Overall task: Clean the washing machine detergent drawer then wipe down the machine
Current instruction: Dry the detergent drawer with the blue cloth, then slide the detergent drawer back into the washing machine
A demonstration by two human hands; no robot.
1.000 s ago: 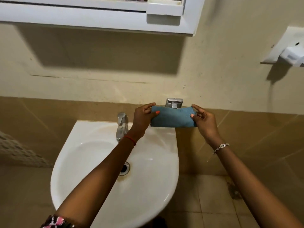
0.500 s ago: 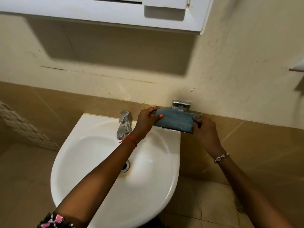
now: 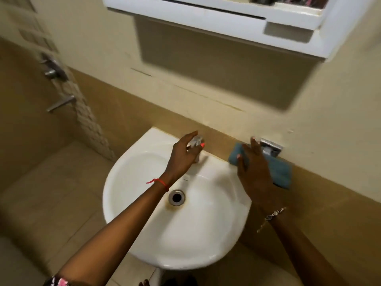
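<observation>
Blue cloth (image 3: 282,172), one; one tap (image 3: 195,141); two hands: left hand (image 3: 181,159), right hand (image 3: 255,174).

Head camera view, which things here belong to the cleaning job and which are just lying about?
Job: blue cloth by the metal holder; tap at the left hand; sink; right hand over the cloth.
Just there: white cabinet; wall handles.

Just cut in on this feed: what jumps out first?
A white sink fills the middle. The left hand is over the tap at its back edge; the right hand, spread flat, is over a blue cloth at the metal wall holder beside it.
</observation>
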